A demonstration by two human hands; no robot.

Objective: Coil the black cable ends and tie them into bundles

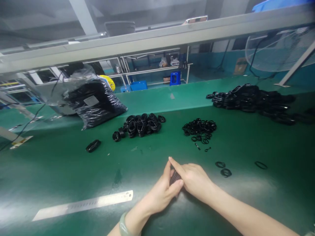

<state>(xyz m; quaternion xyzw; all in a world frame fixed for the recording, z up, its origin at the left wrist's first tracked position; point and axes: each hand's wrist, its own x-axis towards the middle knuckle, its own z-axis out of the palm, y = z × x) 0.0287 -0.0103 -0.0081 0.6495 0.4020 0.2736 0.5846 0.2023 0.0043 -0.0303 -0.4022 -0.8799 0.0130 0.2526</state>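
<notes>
Two bare hands are meeting over the near middle of a green worktop (73, 170), which I am viewing remotely through the head camera. The left hand (159, 191), a pale green bangle (123, 224) circling its wrist, is grasping a ribbed dark stack (175, 177) between thumb and fingers. The right hand (195, 178) is touching the stack's right side, its index fingertip meeting the left one's; its other fingers being partly hidden, I cannot tell whether it is gripping. Right of the hands, two small black loops (225, 172) are lying close together, and a thin black ring (261, 165) is lying farther right. Beyond, I am seeing a pile of small black rings (199, 127) and, to its left, a cluster of black coils (140, 127). A metal ruler (83, 206) is lying at left. Behind, a filled plastic bag (105, 103) is resting at left, while a larger black heap (248, 98) is spreading at right.
</notes>
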